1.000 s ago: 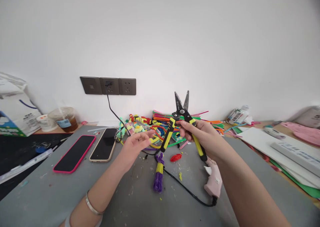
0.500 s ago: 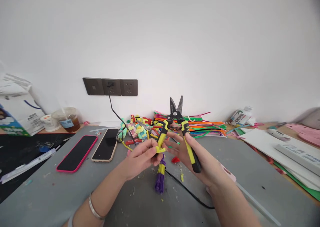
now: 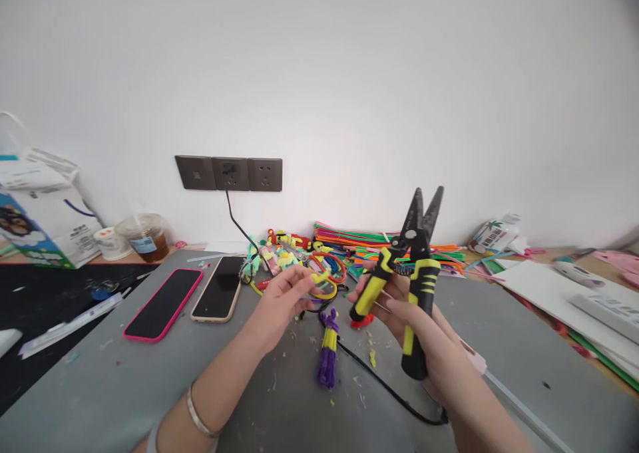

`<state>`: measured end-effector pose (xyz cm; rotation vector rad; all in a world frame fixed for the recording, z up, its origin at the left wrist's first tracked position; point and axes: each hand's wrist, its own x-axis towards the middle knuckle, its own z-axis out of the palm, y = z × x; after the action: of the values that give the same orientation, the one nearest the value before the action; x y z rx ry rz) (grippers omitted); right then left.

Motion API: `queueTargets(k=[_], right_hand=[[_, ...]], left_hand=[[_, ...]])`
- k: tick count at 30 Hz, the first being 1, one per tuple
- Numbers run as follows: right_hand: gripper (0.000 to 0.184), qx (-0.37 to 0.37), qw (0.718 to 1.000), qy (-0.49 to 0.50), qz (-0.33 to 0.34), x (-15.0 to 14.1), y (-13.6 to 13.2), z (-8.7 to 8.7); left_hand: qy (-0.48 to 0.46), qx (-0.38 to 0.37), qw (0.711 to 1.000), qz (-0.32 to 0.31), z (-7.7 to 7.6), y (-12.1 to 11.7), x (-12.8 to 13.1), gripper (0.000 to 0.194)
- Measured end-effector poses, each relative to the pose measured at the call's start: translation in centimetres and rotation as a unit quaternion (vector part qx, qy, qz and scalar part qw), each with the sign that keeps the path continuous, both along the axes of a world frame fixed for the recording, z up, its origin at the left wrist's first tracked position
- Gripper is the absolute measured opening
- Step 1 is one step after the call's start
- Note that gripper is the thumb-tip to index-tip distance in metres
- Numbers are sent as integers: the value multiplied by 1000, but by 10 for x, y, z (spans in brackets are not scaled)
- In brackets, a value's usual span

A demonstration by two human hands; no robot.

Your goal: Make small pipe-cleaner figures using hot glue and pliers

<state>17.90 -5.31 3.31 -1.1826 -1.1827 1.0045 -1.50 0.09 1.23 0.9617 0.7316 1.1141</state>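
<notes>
My left hand (image 3: 279, 306) pinches a short bent piece of yellow pipe cleaner (image 3: 320, 277) between thumb and fingers. In my right hand (image 3: 419, 320) are black-and-yellow wire strippers (image 3: 415, 237), their jaws pointing up and spread apart. The fingers go around and between the two handles. Below and between my hands, a purple-and-yellow pipe cleaner bundle (image 3: 328, 356) lies on the grey mat (image 3: 279, 413). A red scrap (image 3: 362, 321) and a small yellow scrap (image 3: 372, 358) are close to it.
Bundles of coloured pipe cleaners (image 3: 349, 237) lie along the wall beside small finished figures (image 3: 289, 240). Two phones, one pink-cased (image 3: 164, 304) and one beige-cased (image 3: 218, 290), rest at left. A drink cup (image 3: 144, 240) stands behind them. A black cable (image 3: 389, 386) crosses the mat.
My right hand has carried the wire strippers rightward, away from my left hand, and tilted them. The yellow piece stays in my left hand. The view has shifted slightly left.
</notes>
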Motion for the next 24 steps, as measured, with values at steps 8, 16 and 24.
queueTargets(k=[8,16,24], right_hand=[[17,-95,951,-285,77,-12,-38,-3],[23,-108,960,-245,79,-36,-45,-23],[28,-115,966,-216,84,-32,-49,-27]], left_hand=[[-72,-28,996,54,6,-3,4,38],[-93,-29,993,67,6,-6,8,41],[-110,-4,989,97,7,-5,7,36]])
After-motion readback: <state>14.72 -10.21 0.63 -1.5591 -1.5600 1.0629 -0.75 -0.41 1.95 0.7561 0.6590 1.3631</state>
